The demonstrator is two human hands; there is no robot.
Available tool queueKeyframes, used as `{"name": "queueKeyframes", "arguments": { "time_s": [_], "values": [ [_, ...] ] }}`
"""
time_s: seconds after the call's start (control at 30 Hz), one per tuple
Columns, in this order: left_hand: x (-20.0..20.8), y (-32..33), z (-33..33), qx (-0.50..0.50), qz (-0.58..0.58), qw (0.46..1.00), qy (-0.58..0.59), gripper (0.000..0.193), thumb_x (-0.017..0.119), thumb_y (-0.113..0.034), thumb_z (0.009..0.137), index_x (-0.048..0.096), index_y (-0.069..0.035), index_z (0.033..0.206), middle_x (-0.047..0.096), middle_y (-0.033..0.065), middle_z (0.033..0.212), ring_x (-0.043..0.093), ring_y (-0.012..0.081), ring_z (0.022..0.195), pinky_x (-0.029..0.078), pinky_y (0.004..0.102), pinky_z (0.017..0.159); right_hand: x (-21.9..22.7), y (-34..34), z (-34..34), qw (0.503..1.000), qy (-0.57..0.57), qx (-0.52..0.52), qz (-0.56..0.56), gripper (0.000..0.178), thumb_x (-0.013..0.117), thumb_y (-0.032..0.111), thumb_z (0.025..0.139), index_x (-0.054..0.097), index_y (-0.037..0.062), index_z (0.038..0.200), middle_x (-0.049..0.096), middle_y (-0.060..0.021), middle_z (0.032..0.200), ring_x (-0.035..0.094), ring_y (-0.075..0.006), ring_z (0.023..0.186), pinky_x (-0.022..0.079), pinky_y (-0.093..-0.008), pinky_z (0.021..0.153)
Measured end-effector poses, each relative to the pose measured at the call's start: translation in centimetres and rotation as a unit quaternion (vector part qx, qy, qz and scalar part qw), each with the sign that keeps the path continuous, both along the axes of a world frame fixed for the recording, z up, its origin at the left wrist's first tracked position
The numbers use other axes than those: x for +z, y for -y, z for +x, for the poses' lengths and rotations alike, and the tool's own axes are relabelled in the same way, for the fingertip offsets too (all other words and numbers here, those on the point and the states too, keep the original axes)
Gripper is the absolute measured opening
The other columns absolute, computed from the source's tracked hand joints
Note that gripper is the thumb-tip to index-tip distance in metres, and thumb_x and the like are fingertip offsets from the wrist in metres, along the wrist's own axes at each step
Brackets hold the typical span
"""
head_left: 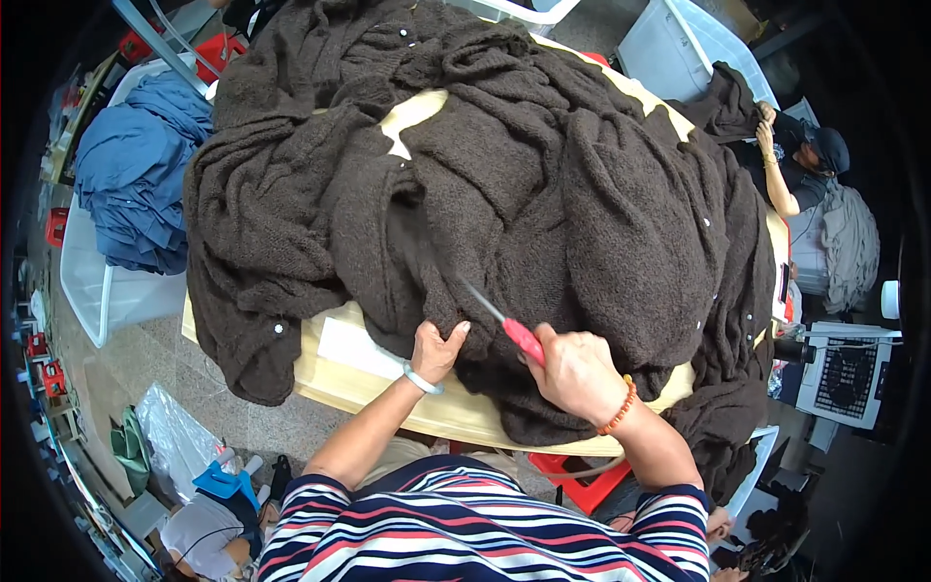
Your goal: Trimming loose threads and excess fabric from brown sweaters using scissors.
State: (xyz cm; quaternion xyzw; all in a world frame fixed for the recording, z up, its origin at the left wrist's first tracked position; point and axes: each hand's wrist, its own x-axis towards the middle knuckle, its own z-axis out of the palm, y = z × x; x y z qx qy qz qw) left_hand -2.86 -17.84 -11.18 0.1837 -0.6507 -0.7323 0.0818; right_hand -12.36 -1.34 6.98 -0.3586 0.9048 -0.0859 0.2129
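Observation:
Dark brown, nubby cloth (630,223) lies heaped in thick folds over a pale yellow table (388,398). At the heap's near edge, my left hand (436,351) is closed on a fold of it, thumb pointing up and right. My right hand (579,376) grips the red handle of a tool with a slim, pointed metal blade (485,299); I cannot tell whether it is a knife or closed snips. Its tip points up and left over the cloth, close above my left hand.
White paper (354,347) lies on the table left of my left hand. A white bin (102,306) with blue cloth (145,165) stands at left. Another person (786,160) handles dark cloth at upper right. A red stool (592,483) is beneath the table's near edge.

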Motion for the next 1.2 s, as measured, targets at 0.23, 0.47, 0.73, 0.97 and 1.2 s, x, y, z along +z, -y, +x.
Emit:
{"name": "queueKeyframes", "arguments": {
  "time_s": [0.23, 0.47, 0.73, 0.97, 1.2],
  "values": [
    [0.9, 0.5, 0.9, 0.078, 0.071, 0.993, -0.044, 0.018, 0.066, -0.006, 0.086, 0.060, 0.005, 0.100, 0.067, 0.0093, 0.093, 0.064, 0.0186, 0.084, 0.051, 0.0304, 0.076, 2.2, -1.6, 1.5, 0.989, 0.133, 0.016, 0.066, 0.028, 0.064, 0.027, 0.085, 0.059, 0.0035, 0.099, 0.061, -0.0196, 0.066, 0.064, -0.0381, 0.064, 0.052, -0.0472, 0.063],
    [4.9, -3.5, 3.0, -0.232, -0.300, 0.902, -0.207, 0.032, 0.067, -0.005, 0.067, 0.059, 0.005, 0.096, 0.063, 0.0201, 0.083, 0.061, 0.0375, 0.082, 0.048, 0.0436, 0.084, -3.3, 6.2, -5.5, 0.981, -0.067, -0.162, -0.079, 0.051, 0.074, 0.041, 0.077, 0.054, 0.0028, 0.105, 0.066, -0.0223, 0.084, 0.065, -0.0393, 0.085, 0.052, -0.0454, 0.074],
    [2.2, -2.6, 5.9, -0.267, -0.232, 0.934, 0.043, 0.022, 0.067, -0.013, 0.082, 0.060, 0.002, 0.097, 0.063, 0.0209, 0.081, 0.063, 0.0372, 0.078, 0.050, 0.0410, 0.070, -11.5, 1.9, -10.2, 0.918, 0.035, -0.318, -0.236, 0.025, 0.064, 0.008, 0.078, 0.060, -0.0016, 0.101, 0.065, -0.0271, 0.092, 0.063, -0.0423, 0.094, 0.050, -0.0453, 0.083],
    [1.8, 3.4, 3.2, -0.229, 0.138, 0.959, 0.092, 0.038, 0.067, -0.009, 0.088, 0.056, 0.001, 0.122, 0.065, 0.0036, 0.107, 0.062, 0.0107, 0.092, 0.052, 0.0263, 0.080, -11.2, 1.8, -9.5, 0.911, 0.051, -0.337, -0.230, 0.023, 0.062, 0.009, 0.080, 0.059, -0.0029, 0.099, 0.065, -0.0268, 0.092, 0.062, -0.0431, 0.093, 0.049, -0.0451, 0.083],
    [0.9, 4.3, -5.8, -0.037, 0.372, 0.922, 0.102, 0.042, 0.066, -0.021, 0.091, 0.054, 0.002, 0.124, 0.065, 0.0042, 0.111, 0.059, 0.0149, 0.106, 0.044, 0.0278, 0.095, -11.4, 2.6, -9.1, 0.921, 0.038, -0.321, -0.216, 0.022, 0.063, 0.010, 0.080, 0.057, -0.0023, 0.098, 0.064, -0.0272, 0.089, 0.062, -0.0441, 0.091, 0.049, -0.0466, 0.081]
  ]
}}
